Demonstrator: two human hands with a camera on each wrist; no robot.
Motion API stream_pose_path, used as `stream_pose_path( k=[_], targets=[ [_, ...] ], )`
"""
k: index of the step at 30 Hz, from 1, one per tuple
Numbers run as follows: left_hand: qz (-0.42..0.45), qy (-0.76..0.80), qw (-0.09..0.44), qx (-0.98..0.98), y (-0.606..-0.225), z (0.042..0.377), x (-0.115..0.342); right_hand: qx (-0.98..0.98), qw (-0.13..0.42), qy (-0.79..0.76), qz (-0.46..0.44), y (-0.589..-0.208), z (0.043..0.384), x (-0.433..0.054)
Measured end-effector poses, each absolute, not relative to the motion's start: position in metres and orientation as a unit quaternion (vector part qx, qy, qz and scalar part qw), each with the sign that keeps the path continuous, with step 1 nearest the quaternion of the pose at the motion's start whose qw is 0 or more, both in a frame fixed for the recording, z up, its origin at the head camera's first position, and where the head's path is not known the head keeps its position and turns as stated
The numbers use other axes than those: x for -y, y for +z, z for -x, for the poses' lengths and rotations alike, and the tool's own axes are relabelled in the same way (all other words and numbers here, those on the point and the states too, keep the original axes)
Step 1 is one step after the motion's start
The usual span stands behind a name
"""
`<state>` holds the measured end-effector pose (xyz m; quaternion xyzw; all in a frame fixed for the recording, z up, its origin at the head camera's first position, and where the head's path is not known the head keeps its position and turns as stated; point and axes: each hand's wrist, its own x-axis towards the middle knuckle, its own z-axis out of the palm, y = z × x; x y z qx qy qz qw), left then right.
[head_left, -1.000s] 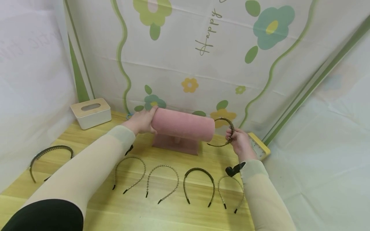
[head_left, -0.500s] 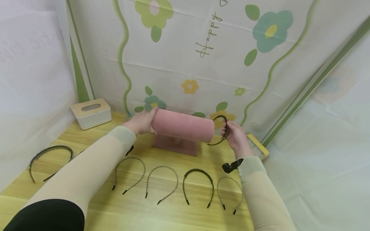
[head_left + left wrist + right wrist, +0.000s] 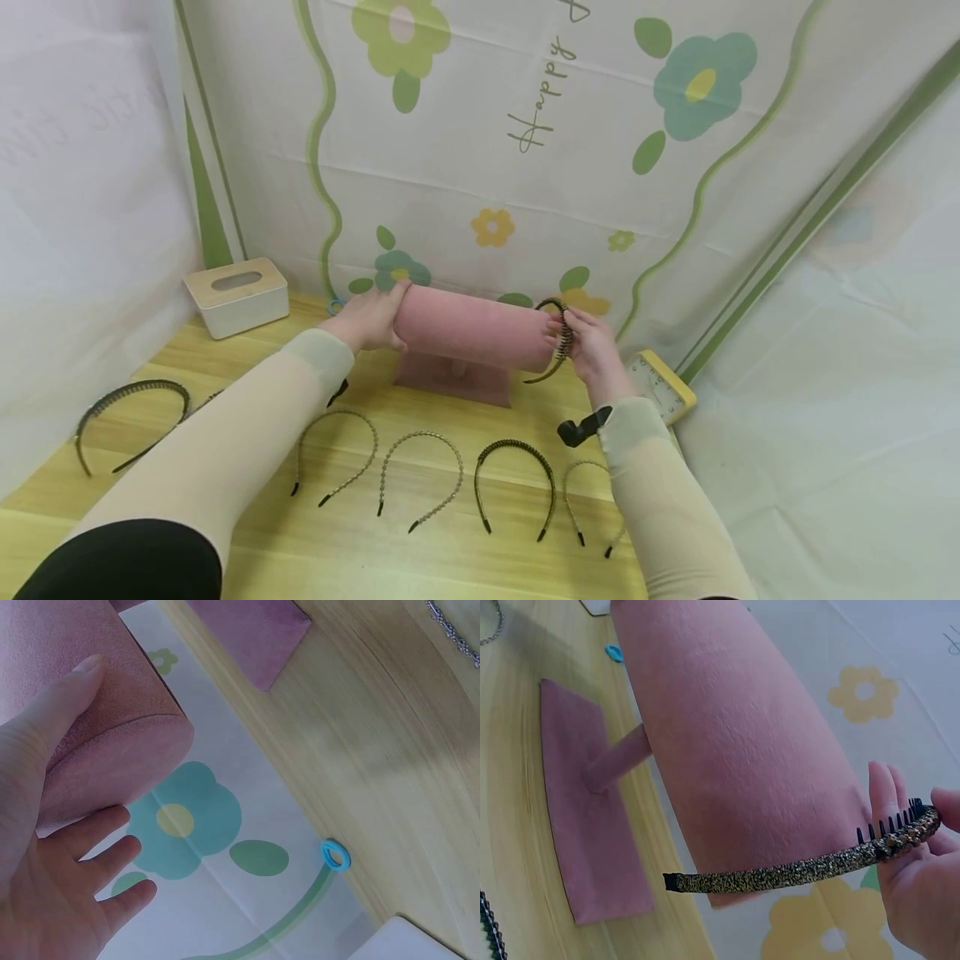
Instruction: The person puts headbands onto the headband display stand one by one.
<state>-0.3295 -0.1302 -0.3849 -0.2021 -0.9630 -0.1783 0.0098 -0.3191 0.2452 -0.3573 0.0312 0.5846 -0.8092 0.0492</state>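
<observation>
In the head view my left hand [image 3: 371,318] grips the left end of a pink padded roll [image 3: 472,327], the top of a headband stand. The left wrist view shows its thumb [image 3: 64,694] lying along the roll, with several fingers spread past the end face. My right hand [image 3: 596,346] pinches a dark beaded headband [image 3: 780,876] with black comb teeth. That headband curves around the roll's right end. In the right wrist view one arm crosses in front of the roll; part of the far side is hidden.
Several headbands lie along the front, including a dark one [image 3: 514,442] and a beaded one [image 3: 423,433]. A tissue box [image 3: 240,298] sits back left, a yellow clock [image 3: 663,387] right. The stand's pink base [image 3: 453,383] rests on the wooden table [image 3: 420,567].
My right hand has moved left, bringing the headband from beside the roll's right end to around it. The left hand has stayed on the left end.
</observation>
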Motion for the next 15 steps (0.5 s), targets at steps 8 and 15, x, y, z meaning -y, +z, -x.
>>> stream_pose_path(
  k=[8,15],
  targets=[
    [0.199,-0.176,0.011,0.964,-0.386,0.329,0.130,-0.659,0.005,-0.750,-0.057,-0.358,0.319,-0.213],
    [0.198,-0.172,0.001,0.965,-0.382,0.327,0.130,-0.815,-0.052,-0.574,-0.061,-0.350,0.320,-0.196]
  ],
)
